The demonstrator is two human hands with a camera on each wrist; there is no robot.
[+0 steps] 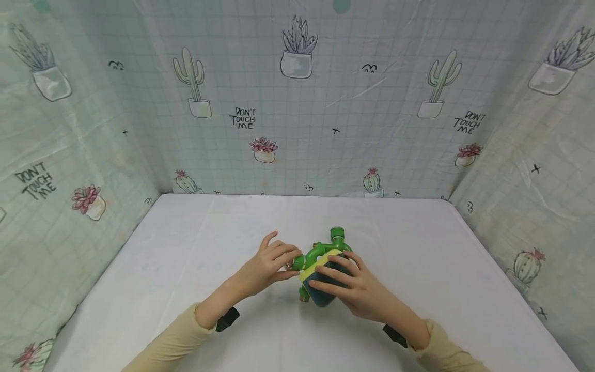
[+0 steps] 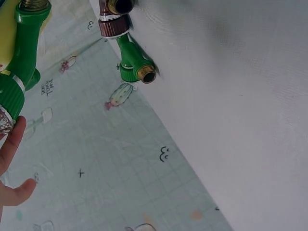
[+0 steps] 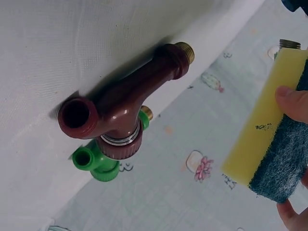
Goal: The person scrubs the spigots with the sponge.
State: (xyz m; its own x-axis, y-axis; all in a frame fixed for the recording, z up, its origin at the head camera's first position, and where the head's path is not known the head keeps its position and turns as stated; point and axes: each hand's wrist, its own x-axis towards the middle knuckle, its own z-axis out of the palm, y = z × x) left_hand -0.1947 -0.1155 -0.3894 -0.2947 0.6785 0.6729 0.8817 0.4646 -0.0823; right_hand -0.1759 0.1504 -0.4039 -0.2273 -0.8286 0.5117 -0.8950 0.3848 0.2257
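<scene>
My left hand (image 1: 268, 262) pinches the ribbed knob end of a green plastic tap (image 1: 313, 254) between fingers and thumb. The same tap (image 2: 26, 48) shows a threaded brass end in the left wrist view. My right hand (image 1: 360, 285) grips a sponge (image 1: 324, 281), yellow on one side and dark blue-green scouring pad on the other. In the head view the sponge lies against the green tap and covers part of it. Fingertips and thumb press the sponge's sides (image 3: 262, 130) in the right wrist view.
A dark brown tap (image 3: 130, 101) with a brass thread lies on the white table (image 1: 209, 232), mostly hidden in the head view. Another green tap (image 1: 337, 236) lies behind it. Patterned cloth walls (image 1: 325, 103) enclose the table's back and sides.
</scene>
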